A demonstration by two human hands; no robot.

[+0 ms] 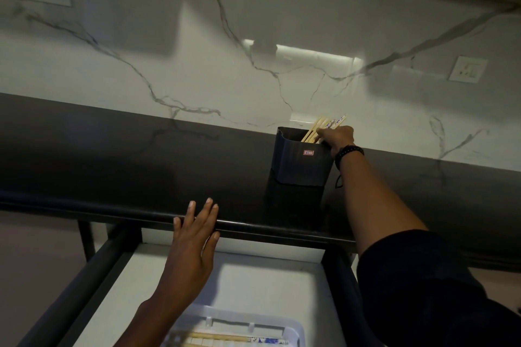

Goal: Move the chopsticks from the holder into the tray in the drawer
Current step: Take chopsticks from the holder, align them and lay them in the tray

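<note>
Currently the right hand point(337, 136) is at the top of the dark holder point(303, 158) on the black counter point(112, 155), fingers closed around the bundle of chopsticks point(324, 127) leaning out of its far right corner. Grip sits on the upper shafts, just above the rim; tips point down inside the holder, decorated ends stick up past the hand. Left hand point(194, 236) is open, fingers spread, over the counter's front edge above the open drawer point(253, 284), holding nothing; can't tell whether it touches the edge. White tray point(298, 331) sits at the near end of the drawer, with at least a couple of chopsticks already lying in it lengthwise. Handling: light, stiff, thin sticks, smooth and likely a bit slippery, so a loose bundle will tend to fan out or drop one. Best taken as they are now, pinched as a group high on the shafts, lifted straight up to clear the rim, then turned flat to line up with the tray slot. Holder looks light enough to tip if sticks drag on the rim.
</note>
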